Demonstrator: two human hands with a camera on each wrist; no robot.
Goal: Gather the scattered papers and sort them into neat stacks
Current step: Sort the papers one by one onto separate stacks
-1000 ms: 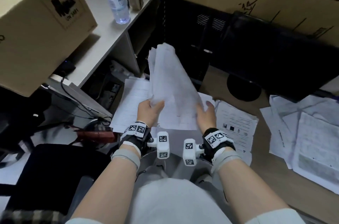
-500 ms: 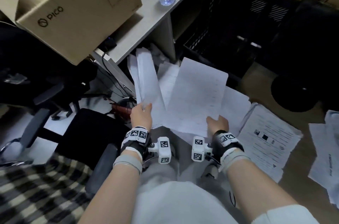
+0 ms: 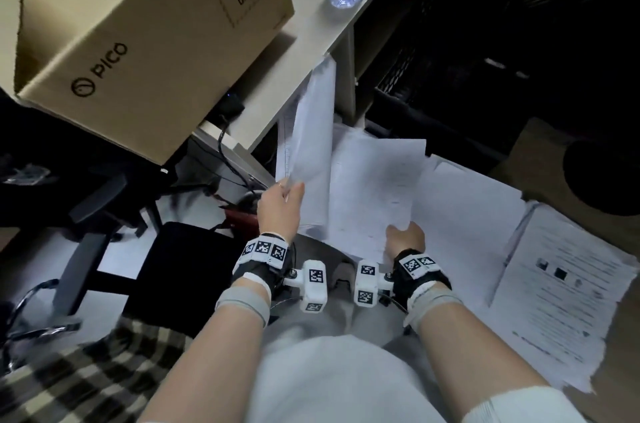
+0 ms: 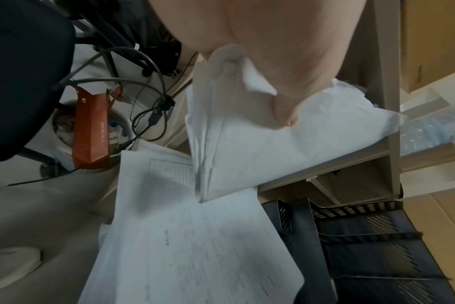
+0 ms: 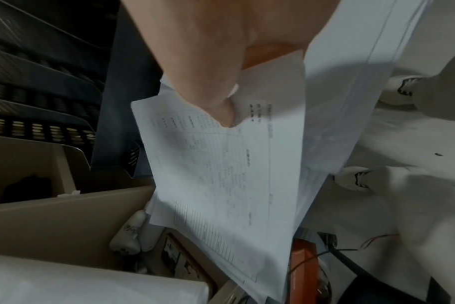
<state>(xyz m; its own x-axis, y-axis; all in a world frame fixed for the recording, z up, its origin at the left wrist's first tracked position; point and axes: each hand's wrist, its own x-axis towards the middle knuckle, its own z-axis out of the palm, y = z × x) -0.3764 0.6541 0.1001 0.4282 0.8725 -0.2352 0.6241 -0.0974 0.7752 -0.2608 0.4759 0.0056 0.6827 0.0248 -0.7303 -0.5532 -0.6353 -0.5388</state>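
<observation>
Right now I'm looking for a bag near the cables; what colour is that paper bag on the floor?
Orange-red paper bag, clearest in the left wrist view.

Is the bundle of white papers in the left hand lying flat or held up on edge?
On edge. The left hand grips the bundle of white papers at its lower end, and the sheets rise nearly upright above it.

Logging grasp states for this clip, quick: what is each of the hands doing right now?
Left hand: grips a sheaf of papers, held upright.
Right hand: pinches a single printed sheet by its near edge.
</observation>
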